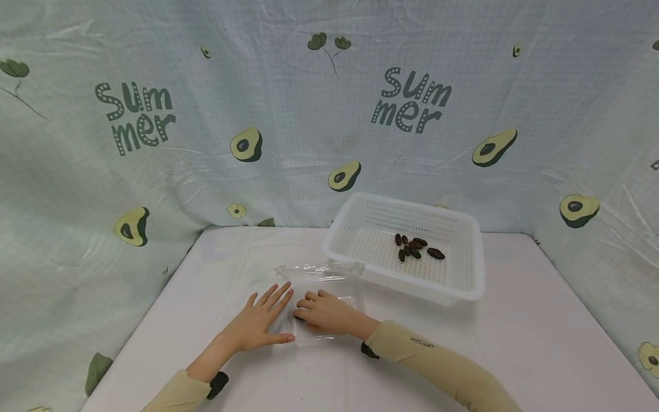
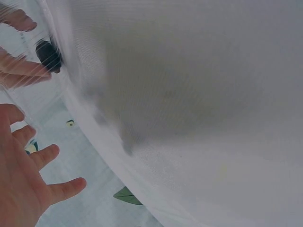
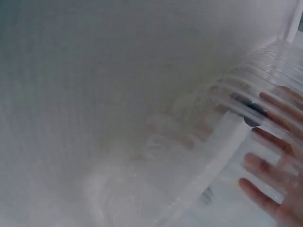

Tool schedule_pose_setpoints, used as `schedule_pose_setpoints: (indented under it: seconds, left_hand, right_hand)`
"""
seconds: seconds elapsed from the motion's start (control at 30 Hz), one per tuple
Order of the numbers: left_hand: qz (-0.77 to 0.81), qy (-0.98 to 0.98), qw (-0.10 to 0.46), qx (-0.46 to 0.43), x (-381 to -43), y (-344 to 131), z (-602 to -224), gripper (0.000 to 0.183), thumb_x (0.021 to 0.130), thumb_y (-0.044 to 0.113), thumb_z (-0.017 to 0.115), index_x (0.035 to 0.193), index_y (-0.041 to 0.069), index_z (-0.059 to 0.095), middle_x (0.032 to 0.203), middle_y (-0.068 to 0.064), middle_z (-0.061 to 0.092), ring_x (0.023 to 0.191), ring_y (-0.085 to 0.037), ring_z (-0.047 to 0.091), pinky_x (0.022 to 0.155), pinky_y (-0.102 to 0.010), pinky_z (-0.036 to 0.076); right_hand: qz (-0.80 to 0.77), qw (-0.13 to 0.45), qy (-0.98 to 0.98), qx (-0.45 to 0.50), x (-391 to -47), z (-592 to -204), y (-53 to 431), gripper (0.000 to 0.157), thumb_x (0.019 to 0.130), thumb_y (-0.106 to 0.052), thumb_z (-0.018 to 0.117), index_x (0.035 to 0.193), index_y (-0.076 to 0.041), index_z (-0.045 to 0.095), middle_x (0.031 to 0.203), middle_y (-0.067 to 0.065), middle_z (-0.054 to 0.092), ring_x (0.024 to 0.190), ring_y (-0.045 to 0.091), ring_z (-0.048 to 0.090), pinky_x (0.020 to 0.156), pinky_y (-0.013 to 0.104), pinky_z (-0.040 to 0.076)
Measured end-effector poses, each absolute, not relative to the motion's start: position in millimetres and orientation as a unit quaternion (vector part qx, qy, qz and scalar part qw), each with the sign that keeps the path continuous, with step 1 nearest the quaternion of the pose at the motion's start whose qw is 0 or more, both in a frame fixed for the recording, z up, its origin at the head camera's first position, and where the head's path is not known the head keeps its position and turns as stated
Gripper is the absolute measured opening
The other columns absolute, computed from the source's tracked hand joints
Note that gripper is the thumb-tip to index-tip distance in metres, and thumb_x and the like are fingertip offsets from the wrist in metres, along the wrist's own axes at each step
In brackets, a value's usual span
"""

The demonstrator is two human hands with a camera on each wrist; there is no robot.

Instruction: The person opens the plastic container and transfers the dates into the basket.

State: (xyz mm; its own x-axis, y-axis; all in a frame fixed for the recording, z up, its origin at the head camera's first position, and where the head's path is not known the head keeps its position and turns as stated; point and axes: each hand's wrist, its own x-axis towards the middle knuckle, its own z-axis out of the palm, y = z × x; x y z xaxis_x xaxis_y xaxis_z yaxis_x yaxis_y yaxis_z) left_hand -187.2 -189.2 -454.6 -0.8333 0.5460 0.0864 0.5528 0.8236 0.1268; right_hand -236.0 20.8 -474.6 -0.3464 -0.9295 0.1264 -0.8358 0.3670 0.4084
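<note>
A clear plastic container (image 1: 321, 276) with ribbed walls lies near the middle of the table. Fingers straight and spread, my left hand (image 1: 259, 324) rests at its left side. My right hand (image 1: 329, 313) reaches over the container with its fingers bent. At its fingertips is a dark, oval fruit like a date (image 2: 49, 56), seen through the clear plastic in the left wrist view; the fingers seem to pinch it. The right wrist view shows the right hand (image 3: 279, 151) beside the same fruit, partly behind plastic glare. In the head view the fingers mostly cover it.
A white plastic basket (image 1: 465, 286) stands behind and to the right of the container, close to it. Several dark brown dates (image 1: 414, 246) lie on its bottom. A white cloth covers the table (image 1: 515, 343); a printed curtain (image 1: 288, 86) surrounds its back and sides.
</note>
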Motion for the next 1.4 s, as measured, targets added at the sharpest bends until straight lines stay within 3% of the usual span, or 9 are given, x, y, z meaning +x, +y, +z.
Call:
schedule_pose_setpoints:
  seconds: [0.2,0.43,0.7,1.1,1.4]
  left_hand:
    - [-0.078,-0.954,0.02,-0.29,-188,-189,-454,0.089,0.077,0.066,0.047,0.143,0.013,0.02,0.151,-0.003,0.015,0.137,-0.033,0.018,0.097,-0.064,0.023]
    - [-0.076,-0.955,0.019,-0.286,-189,-189,-455,0.089,0.077,0.067,0.045,0.144,0.014,0.019,0.151,-0.003,0.013,0.137,-0.032,0.017,0.097,-0.064,0.022]
    - [-0.08,-0.953,0.024,-0.29,-188,-188,-454,0.088,0.077,0.067,0.046,0.143,0.012,0.022,0.15,-0.006,0.017,0.136,-0.034,0.019,0.096,-0.064,0.023]
    - [-0.072,-0.956,0.02,-0.285,-188,-189,-455,0.089,0.077,0.065,0.048,0.143,0.012,0.02,0.151,-0.002,0.014,0.136,-0.033,0.019,0.097,-0.063,0.023]
    - [-0.084,-0.954,0.028,-0.287,-187,-188,-454,0.088,0.077,0.064,0.049,0.143,0.013,0.021,0.15,-0.005,0.018,0.135,-0.034,0.021,0.097,-0.064,0.023]
  right_hand:
    - [-0.142,0.173,-0.808,0.545,-237,-476,18,0.029,0.088,-0.034,0.054,0.116,-0.026,0.054,0.107,-0.013,0.058,0.096,0.007,0.051,0.071,0.021,0.043]
    - [-0.135,0.175,-0.807,0.547,-238,-476,18,0.013,0.091,-0.032,0.048,0.101,-0.026,0.055,0.092,-0.013,0.059,0.084,0.006,0.049,0.064,0.019,0.038]
    - [-0.129,0.184,-0.802,0.554,-238,-475,24,0.01,0.09,-0.031,0.051,0.098,-0.026,0.055,0.082,-0.012,0.059,0.075,0.006,0.048,0.06,0.018,0.036]
    - [-0.13,0.164,-0.812,0.545,-241,-469,44,0.011,0.091,-0.025,0.049,0.1,-0.027,0.055,0.084,-0.011,0.058,0.076,0.008,0.048,0.064,0.02,0.039]
    - [-0.129,0.219,-0.795,0.55,-234,-450,74,0.016,0.085,-0.02,0.057,0.1,-0.026,0.054,0.084,-0.012,0.055,0.079,0.008,0.047,0.068,0.02,0.039]
